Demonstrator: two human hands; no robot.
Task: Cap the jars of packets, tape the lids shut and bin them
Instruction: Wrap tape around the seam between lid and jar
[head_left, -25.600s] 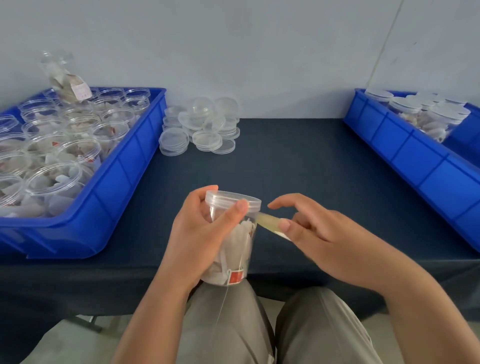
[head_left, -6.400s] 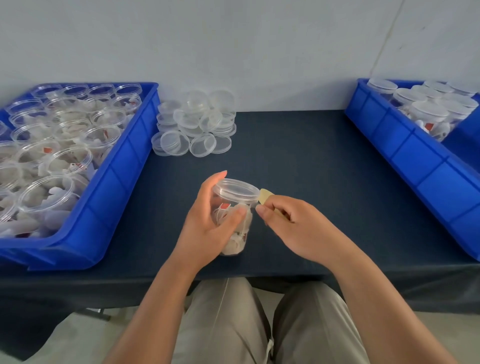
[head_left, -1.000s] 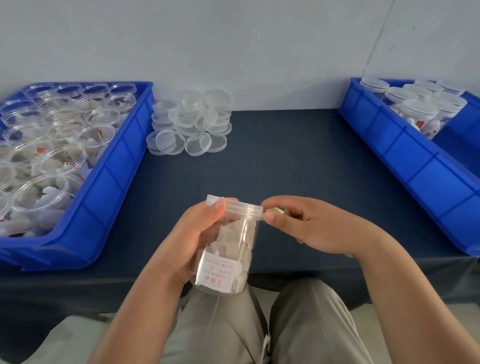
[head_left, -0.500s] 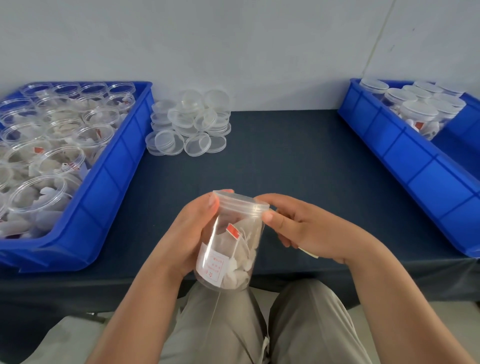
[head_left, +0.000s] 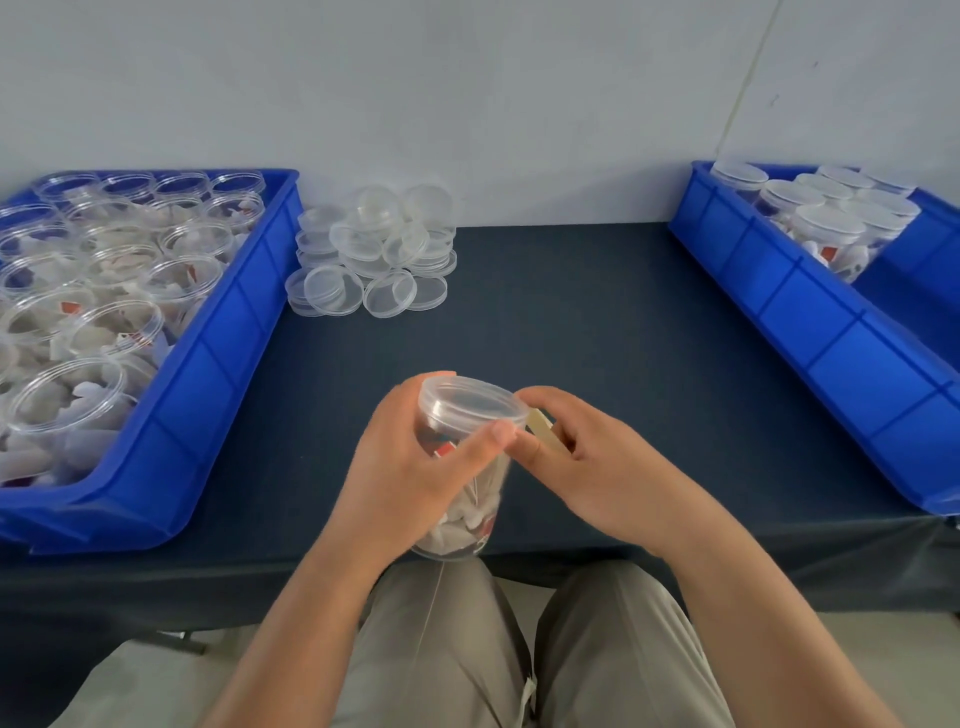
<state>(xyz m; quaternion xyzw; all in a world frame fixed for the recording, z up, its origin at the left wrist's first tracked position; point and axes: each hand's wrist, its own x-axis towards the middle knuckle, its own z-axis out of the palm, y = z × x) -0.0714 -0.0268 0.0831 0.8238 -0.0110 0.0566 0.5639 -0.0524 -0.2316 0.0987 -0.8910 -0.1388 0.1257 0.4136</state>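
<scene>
My left hand (head_left: 400, 467) grips a clear jar of packets (head_left: 470, 512) at the table's front edge, thumb across its side. A clear lid (head_left: 470, 405) sits on the jar, tipped toward me. My right hand (head_left: 587, 462) pinches a strip of yellowish tape (head_left: 541, 427) against the lid's right rim. The blue bin on the left (head_left: 208, 395) holds several open jars of packets. The blue bin on the right (head_left: 810, 332) holds several capped jars.
A pile of loose clear lids (head_left: 374, 254) lies at the back of the dark table (head_left: 571, 322), beside the left bin. A pale wall stands right behind the table. My knees show under the front edge.
The jar has been turned and tilted so its lid faces up at me, and a strip of tape now shows at the rim under my right fingers.
</scene>
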